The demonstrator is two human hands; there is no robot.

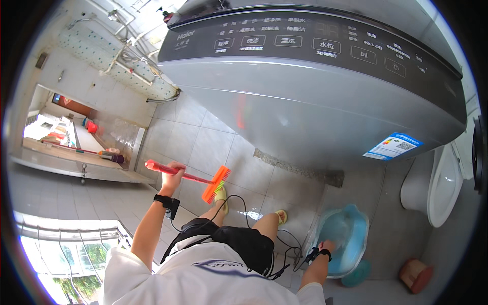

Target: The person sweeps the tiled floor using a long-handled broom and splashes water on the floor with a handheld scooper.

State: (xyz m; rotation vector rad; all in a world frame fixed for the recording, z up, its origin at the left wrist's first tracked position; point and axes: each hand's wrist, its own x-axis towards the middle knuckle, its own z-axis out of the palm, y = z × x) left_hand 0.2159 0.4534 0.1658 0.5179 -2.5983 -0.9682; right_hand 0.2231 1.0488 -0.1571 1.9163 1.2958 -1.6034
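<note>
My left hand [173, 175] is closed around the red handle of a long-handled floor brush [216, 184]. Its orange head has orange and yellow-green bristles and hangs above the tiles near my left foot. On my right, a light blue basin [356, 236] with a wavy rim stands on the floor and seems to hold water. My right hand [329, 246] reaches over the basin's near left part. Its fingers are too indistinct to tell whether they are open or closed.
A grey washing machine [284, 96] fills the space ahead. A white toilet [432, 188] stands right, and a small reddish stool [416, 275] lower right. A teal round thing [356, 274] lies by the basin. Black cables [290, 249] hang near my legs. A doorway ledge is left.
</note>
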